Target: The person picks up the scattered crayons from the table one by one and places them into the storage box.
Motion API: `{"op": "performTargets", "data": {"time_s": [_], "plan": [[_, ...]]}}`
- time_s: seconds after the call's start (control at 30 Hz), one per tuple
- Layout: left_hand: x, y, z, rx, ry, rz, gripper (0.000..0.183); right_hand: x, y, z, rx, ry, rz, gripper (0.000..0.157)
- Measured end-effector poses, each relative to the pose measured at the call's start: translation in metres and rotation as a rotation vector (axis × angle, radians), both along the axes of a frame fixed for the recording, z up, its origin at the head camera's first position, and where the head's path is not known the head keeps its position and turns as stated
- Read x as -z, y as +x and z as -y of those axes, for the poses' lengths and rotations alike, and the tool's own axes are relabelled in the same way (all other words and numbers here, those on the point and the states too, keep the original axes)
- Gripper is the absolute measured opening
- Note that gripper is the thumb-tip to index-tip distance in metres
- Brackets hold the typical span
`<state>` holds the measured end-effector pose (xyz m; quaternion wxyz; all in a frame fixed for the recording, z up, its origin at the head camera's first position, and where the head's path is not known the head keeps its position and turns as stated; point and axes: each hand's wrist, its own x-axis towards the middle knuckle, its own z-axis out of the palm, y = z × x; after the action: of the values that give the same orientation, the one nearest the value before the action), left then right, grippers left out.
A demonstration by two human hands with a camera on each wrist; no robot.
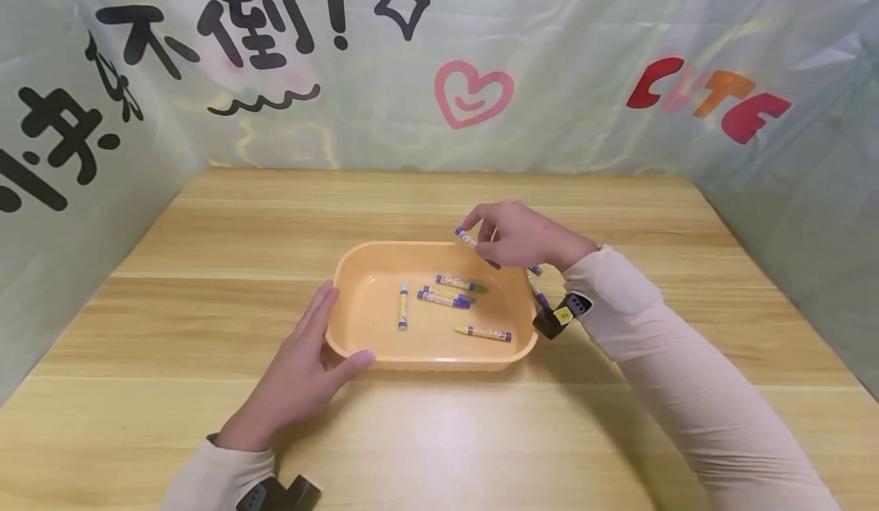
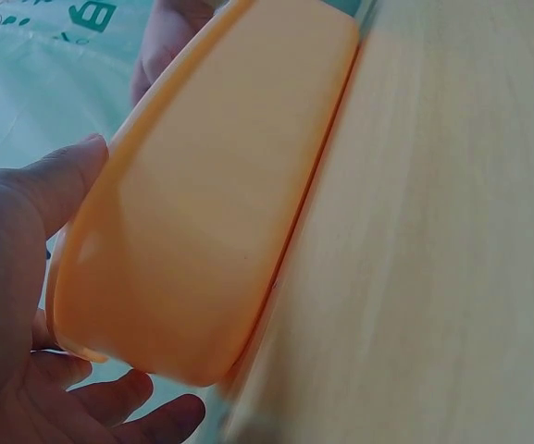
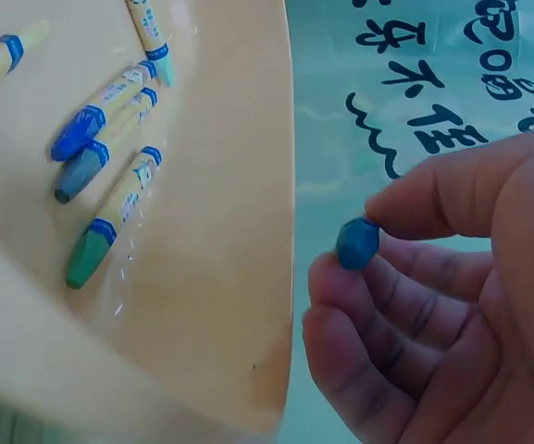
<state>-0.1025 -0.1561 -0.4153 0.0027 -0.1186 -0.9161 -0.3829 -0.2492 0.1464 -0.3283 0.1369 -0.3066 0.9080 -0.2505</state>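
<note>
The left hand (image 1: 302,366), fingers spread, is touching the tray (image 1: 439,362) on the worktop (image 1: 439,435). Five crayons (image 1: 442,300) are lying inside, at least two more crayons (image 1: 539,292) outside its right end. The right hand (image 1: 518,233) is pinching a blue crayon (image 1: 465,236) by the far rim; work seems partway.

Desk (image 1: 439,206): light wood grain is shown, crossed by thin seams; its far edge is met by the cloth.
Cloth (image 1: 570,23): a pale grey-green sheet is hung behind the desk and along both sides, with creases seen.
Characters (image 1: 226,46): two are printed in black at upper left, followed by an exclamation mark (image 1: 336,15).
Wavy line (image 1: 264,104): drawn in black beneath them.
Star (image 1: 381,9): outlined in black, with four points.
Heart (image 1: 509,88): outlined in pink, a smile drawn inside.
"CUTE" (image 1: 710,99): lettered in red, pink and orange, slanted downward.
Left-side lettering (image 1: 34,181): printed in bold black, cut off by the view's edge.
</note>
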Motion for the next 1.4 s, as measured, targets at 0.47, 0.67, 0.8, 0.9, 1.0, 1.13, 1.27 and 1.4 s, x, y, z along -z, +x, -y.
{"op": "performTargets", "data": {"time_s": [0.47, 0.67, 0.8, 0.9, 1.0, 1.13, 1.27, 1.4], "plan": [[0.001, -0.001, 0.001, -0.006, -0.004, 0.000, 0.102, -0.001, 0.003, 0.023, -0.132, 0.104, 0.038, 0.024], [0.001, -0.001, 0.001, -0.001, 0.004, -0.003, 0.102, 0.002, 0.004, 0.030, -0.188, 0.180, 0.079, 0.020], [0.001, 0.000, 0.001, -0.001, 0.000, -0.009, 0.101, 0.006, 0.005, 0.034, -0.215, 0.226, 0.082, 0.018], [0.001, 0.000, 0.001, -0.002, -0.002, -0.009, 0.101, 0.007, 0.006, 0.037, -0.230, 0.232, 0.091, 0.018], [0.000, 0.000, 0.000, -0.003, -0.004, -0.009, 0.100, 0.009, 0.007, 0.040, -0.234, 0.238, 0.103, 0.019], [-0.001, 0.000, 0.000, -0.002, -0.007, -0.009, 0.100, 0.011, 0.008, 0.043, -0.249, 0.261, 0.099, 0.018], [-0.001, 0.001, 0.000, -0.004, -0.005, -0.005, 0.100, 0.013, 0.008, 0.046, -0.264, 0.287, 0.097, 0.014], [-0.001, 0.001, 0.000, -0.004, -0.005, -0.002, 0.101, 0.015, 0.008, 0.048, -0.271, 0.307, 0.098, 0.013]]}}
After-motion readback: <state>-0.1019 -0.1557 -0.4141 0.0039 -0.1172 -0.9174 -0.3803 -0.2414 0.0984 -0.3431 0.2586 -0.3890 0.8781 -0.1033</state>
